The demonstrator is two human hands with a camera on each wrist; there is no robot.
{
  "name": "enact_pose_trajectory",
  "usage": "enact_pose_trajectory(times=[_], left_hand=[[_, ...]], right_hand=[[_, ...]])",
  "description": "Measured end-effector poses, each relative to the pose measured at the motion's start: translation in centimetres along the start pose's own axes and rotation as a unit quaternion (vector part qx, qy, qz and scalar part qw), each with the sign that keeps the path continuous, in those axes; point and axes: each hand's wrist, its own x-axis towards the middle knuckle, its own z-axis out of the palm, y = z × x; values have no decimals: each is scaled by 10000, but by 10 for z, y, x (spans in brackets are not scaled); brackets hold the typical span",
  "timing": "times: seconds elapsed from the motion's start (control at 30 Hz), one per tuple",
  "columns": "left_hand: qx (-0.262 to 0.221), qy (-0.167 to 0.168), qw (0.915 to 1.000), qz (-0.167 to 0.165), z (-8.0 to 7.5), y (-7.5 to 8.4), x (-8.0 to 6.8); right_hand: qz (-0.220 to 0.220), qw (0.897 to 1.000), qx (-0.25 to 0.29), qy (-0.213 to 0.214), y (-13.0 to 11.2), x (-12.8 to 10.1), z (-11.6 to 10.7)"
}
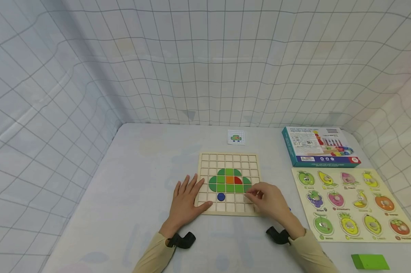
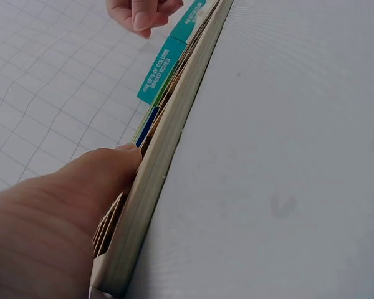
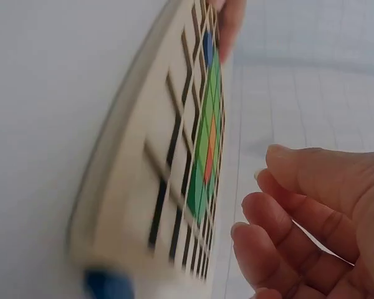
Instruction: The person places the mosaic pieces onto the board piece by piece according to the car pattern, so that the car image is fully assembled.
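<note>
From the head view, your left hand lies flat, fingers straight, on the grid board's left edge. Your right hand hovers loosely curled, empty, over its lower right corner, bare table leftward. The left wrist view shows the board edge-on; the right wrist view shows the fingers apart from the board.

The head view looks down over the whole grid board; both wrist views skim its edges closely.
</note>
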Motion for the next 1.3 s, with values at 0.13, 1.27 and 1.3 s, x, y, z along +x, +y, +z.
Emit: enact_pose_trajectory(times=[0.13, 1.27, 1.3], left_hand=[[-5, -33, 10000, -56, -1, -1, -1], [43, -210, 9997, -120, 0, 0, 1], [50, -210, 9997, -118, 0, 0, 1]], right_hand=[[311, 9991, -196, 189, 18, -10, -22], [-419, 9933, -597, -899, 56, -39, -45], [-421, 9933, -610, -891, 56, -39, -46]])
